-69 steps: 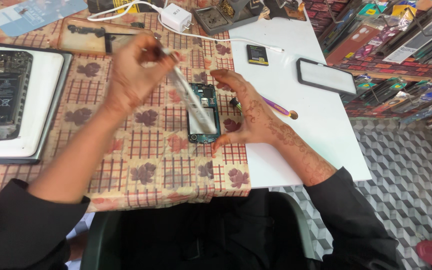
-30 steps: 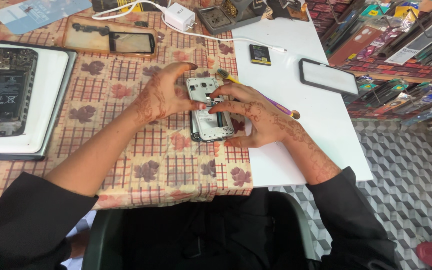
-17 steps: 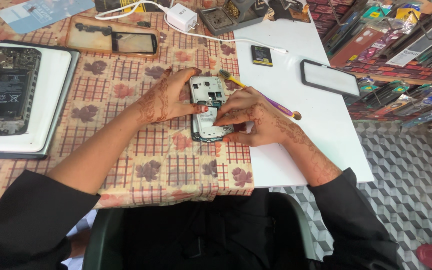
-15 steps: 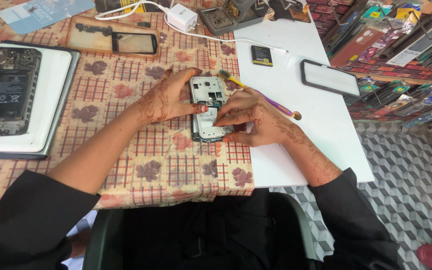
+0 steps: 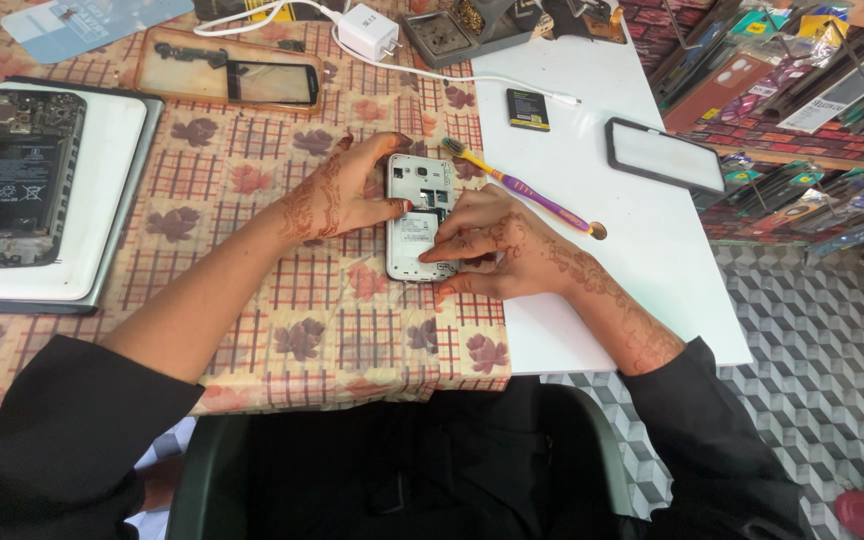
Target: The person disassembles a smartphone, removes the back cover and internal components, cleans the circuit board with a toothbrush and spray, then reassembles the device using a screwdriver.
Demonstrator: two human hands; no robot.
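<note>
A small white phone point(image 5: 417, 215) lies on the patterned tablecloth with its back cover off, showing the battery bay. My left hand point(image 5: 337, 190) grips its left edge, thumb against the side. My right hand point(image 5: 497, 250) rests on its lower right part, with fingertips pressing on the battery area. A purple and yellow toothbrush point(image 5: 522, 187) lies just beyond my right hand, bristles near the phone's top right corner.
An opened dark phone point(image 5: 7, 175) lies on a white pad at the left. A screen frame point(image 5: 232, 75) and white charger point(image 5: 367, 30) sit at the back. A small battery point(image 5: 529, 108) and black-rimmed phone point(image 5: 664, 155) lie on the white table point(image 5: 642, 260).
My left hand has set down a thin strip it was lifting. The phone now lies flat with both hands pressing on it, where before it was raised slightly off another part.
</note>
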